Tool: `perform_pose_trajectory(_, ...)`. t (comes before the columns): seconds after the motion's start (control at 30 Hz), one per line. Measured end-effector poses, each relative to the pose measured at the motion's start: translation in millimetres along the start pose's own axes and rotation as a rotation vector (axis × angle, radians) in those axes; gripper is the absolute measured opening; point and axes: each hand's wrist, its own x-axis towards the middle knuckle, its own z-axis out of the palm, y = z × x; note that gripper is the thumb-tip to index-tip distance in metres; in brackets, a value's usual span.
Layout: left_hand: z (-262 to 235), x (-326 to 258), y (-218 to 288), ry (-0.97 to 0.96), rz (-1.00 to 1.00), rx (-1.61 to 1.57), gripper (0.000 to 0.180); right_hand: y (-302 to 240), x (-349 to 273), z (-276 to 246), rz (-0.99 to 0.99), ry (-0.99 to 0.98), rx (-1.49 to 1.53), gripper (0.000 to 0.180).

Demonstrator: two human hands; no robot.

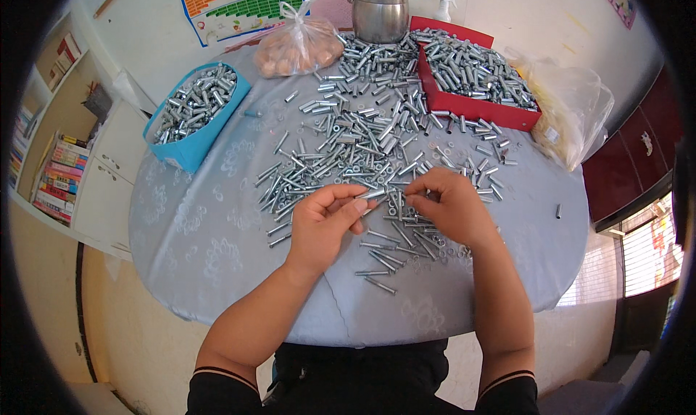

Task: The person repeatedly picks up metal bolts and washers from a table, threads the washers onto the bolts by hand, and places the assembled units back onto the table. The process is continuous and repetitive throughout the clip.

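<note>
My left hand [323, 221] pinches a shiny metal sleeve anchor [373, 194] between thumb and fingers, its free end pointing right. Just across from that end, my right hand [448, 203] has thumb and fingertips drawn together. Whatever lies between them is too small to make out. Under and beyond both hands spreads a heap of loose bolts, metal sleeves, nuts and washers [348, 143]. Several long bolts [380, 259] lie side by side below the fingers.
A blue box [190, 148] of metal anchors stands at left, a red box [475, 110] of them at back right. Behind are a tied bag of brown round items [299, 49], a steel pot [380, 13] and a clear plastic bag [573, 110]. The grey cloth [239, 270] covers the round table.
</note>
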Motion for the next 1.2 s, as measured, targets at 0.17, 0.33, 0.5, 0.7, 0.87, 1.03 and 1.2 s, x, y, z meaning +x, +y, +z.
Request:
perform_pose_trajectory(0.17,0.7,1.1,-3.0,0.009,0.002,0.039,0.02,12.2,-5.4,2.7,-0.071,-0.12,-0.331,0.012)
perform_pose_trajectory(0.33,2.1,1.4,-4.9,-0.009,0.022,0.066,0.02,12.7,-7.4,4.4,-0.096,-0.1,-0.42,0.012)
perform_pose_trajectory(0.5,1.4,0.1,-7.2,-0.008,0.017,0.106,0.02,-0.4,-2.3,4.4,-0.032,-0.199,-0.573,0.012)
perform_pose_trajectory(0.7,2.1,-1.5,-7.6,-0.022,0.007,0.095,0.021,-4.7,-6.7,14.1,0.053,-0.161,-0.601,0.012)
perform_pose_trajectory(0.87,1.2,-2.5,-7.3,-0.021,0.009,0.091,0.021,-5.5,-8.7,11.1,0.048,-0.136,-0.475,0.012)
perform_pose_trajectory(1.03,2.6,-3.0,-5.5,-0.019,0.01,0.095,0.02,-2.7,-13.5,14.9,0.231,0.056,0.316,0.006)
perform_pose_trajectory(1.2,0.0,-2.2,-7.1,-0.017,0.008,0.102,0.02,-5.3,-12.7,24.0,0.259,0.132,0.74,0.007)
